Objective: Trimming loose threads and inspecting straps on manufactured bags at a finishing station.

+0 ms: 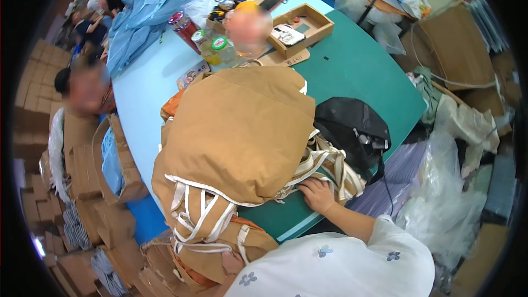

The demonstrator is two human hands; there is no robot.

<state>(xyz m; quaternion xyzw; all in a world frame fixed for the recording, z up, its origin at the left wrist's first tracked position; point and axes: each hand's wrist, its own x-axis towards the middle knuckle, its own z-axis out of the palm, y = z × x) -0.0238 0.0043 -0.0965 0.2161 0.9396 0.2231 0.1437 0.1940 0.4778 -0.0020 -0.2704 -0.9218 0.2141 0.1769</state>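
Tan bag [236, 126] on table [363, 60], long axis far to near-left, white-trimmed edge facing near. Right hand [316, 193] at straps [338, 173], fingers narrowly parted, grip unclear. Left hand [232, 263] near left, fingers hidden, can't tell. Wooden slab [294, 59] beyond bears small print.

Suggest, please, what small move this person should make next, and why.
Perhaps use the left hand to draw the brown fabric further onto the green tabletop, since its lower end hangs past the near edge, beside that hand.
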